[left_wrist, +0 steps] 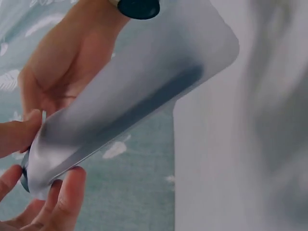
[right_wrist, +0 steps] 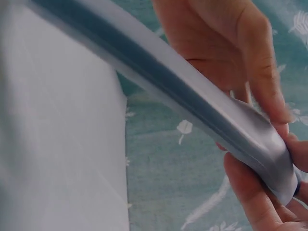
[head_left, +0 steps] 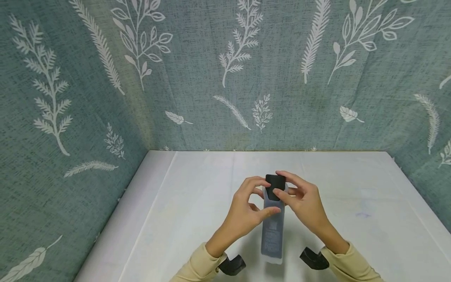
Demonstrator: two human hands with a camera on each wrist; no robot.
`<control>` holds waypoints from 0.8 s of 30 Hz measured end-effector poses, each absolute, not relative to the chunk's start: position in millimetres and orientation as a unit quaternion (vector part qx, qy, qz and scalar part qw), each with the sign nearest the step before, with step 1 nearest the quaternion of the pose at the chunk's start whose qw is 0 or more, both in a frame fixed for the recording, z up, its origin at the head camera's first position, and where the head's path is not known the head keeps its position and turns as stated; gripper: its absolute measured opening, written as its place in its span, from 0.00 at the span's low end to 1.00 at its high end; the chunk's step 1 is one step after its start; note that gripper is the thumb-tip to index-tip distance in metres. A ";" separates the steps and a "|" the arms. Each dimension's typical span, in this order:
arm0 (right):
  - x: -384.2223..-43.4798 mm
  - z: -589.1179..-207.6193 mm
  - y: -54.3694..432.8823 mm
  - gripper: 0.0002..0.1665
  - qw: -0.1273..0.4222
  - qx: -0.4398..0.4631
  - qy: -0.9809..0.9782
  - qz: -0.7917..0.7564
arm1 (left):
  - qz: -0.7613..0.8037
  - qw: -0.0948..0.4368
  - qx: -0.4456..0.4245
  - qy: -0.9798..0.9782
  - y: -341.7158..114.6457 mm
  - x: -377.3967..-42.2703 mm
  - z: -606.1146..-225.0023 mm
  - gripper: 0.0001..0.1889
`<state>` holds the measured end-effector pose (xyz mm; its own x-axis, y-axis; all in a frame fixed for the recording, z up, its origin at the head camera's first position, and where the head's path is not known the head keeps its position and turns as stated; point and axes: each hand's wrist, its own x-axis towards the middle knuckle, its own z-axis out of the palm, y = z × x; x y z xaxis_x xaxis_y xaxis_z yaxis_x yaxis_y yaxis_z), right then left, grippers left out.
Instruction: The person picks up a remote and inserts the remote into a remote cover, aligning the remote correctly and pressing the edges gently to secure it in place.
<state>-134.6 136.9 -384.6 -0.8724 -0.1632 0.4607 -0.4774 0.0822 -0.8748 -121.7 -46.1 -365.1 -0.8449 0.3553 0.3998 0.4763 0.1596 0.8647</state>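
Over the table, both hands hold a long, flat, translucent plastic sleeve (head_left: 272,239) with a dark item inside and faint print on its face. A black rounded end piece (head_left: 276,187) of the item sticks out of the sleeve's upper opening. My left hand (head_left: 243,209) grips the sleeve from the left, fingertips at the black end and thumb on the front. From the right, my right hand (head_left: 307,201) pinches the black end between thumb and index finger, other fingers behind the sleeve. In the left wrist view the sleeve (left_wrist: 120,86) hides part of the hand beyond.
Under the hands lies a white-covered table (head_left: 190,219). Green leaf-patterned cloth (head_left: 197,58) hangs behind it and along its sides. A black wrist mount (head_left: 232,265) sits by the left sleeve cuff, another black mount (head_left: 314,258) by the right cuff.
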 end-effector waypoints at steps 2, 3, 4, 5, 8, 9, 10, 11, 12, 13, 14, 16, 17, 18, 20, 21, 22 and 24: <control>-134.1 -384.1 137.6 0.27 0.113 0.223 -0.733 0.633 | -0.585 0.050 -0.264 -0.765 -45.9 -125.6 -373.4 0.28; -133.7 -384.0 138.3 0.28 0.105 0.225 -0.735 0.631 | -0.585 0.049 -0.258 -0.768 -46.1 -127.7 -377.9 0.28; -133.3 -383.8 139.2 0.28 0.094 0.228 -0.736 0.631 | -0.583 0.049 -0.252 -0.771 -46.4 -129.6 -381.8 0.29; -133.0 -383.6 140.2 0.29 0.083 0.232 -0.735 0.632 | -0.582 0.050 -0.247 -0.773 -47.0 -131.6 -385.7 0.29; -132.5 -382.9 144.1 0.31 0.049 0.252 -0.728 0.635 | -0.575 0.060 -0.237 -0.781 -47.8 -133.7 -389.7 0.30; -132.5 -382.5 145.4 0.31 0.039 0.259 -0.726 0.636 | -0.572 0.064 -0.234 -0.784 -47.8 -133.8 -389.9 0.30; -132.5 -382.2 146.5 0.32 0.028 0.265 -0.724 0.636 | -0.568 0.068 -0.231 -0.787 -47.7 -133.8 -390.1 0.30; -132.6 -381.9 147.5 0.32 0.020 0.272 -0.723 0.635 | -0.565 0.070 -0.229 -0.789 -47.5 -133.6 -390.3 0.31; -132.5 -381.6 148.3 0.33 0.013 0.278 -0.723 0.632 | -0.562 0.073 -0.226 -0.792 -47.3 -133.2 -390.0 0.31; -132.5 -381.2 149.0 0.34 0.007 0.283 -0.725 0.629 | -0.559 0.075 -0.222 -0.795 -47.0 -132.8 -389.6 0.31; -132.3 -381.0 149.5 0.35 0.002 0.287 -0.726 0.625 | -0.557 0.075 -0.219 -0.797 -46.7 -132.4 -389.4 0.32; -131.9 -380.6 150.1 0.38 -0.005 0.295 -0.728 0.619 | -0.553 0.079 -0.213 -0.802 -46.2 -132.4 -389.2 0.32; -131.7 -380.4 150.2 0.39 -0.006 0.298 -0.728 0.617 | -0.551 0.079 -0.210 -0.804 -46.0 -132.6 -389.2 0.33; -131.6 -380.4 150.2 0.40 -0.007 0.300 -0.729 0.615 | -0.549 0.080 -0.208 -0.805 -45.9 -133.0 -389.4 0.33; -131.5 -380.7 150.0 0.42 -0.009 0.305 -0.726 0.616 | -0.548 0.077 -0.204 -0.808 -45.8 -134.2 -390.6 0.33; -131.6 -380.8 149.9 0.43 -0.007 0.307 -0.726 0.616 | -0.548 0.075 -0.203 -0.808 -46.0 -134.9 -391.3 0.33; -131.8 -381.2 149.8 0.43 -0.003 0.307 -0.726 0.615 | -0.553 0.069 -0.203 -0.805 -46.3 -135.6 -392.0 0.34; -133.0 -382.6 149.5 0.42 0.010 0.308 -0.726 0.614 | -0.573 0.052 -0.204 -0.792 -47.5 -137.1 -393.4 0.34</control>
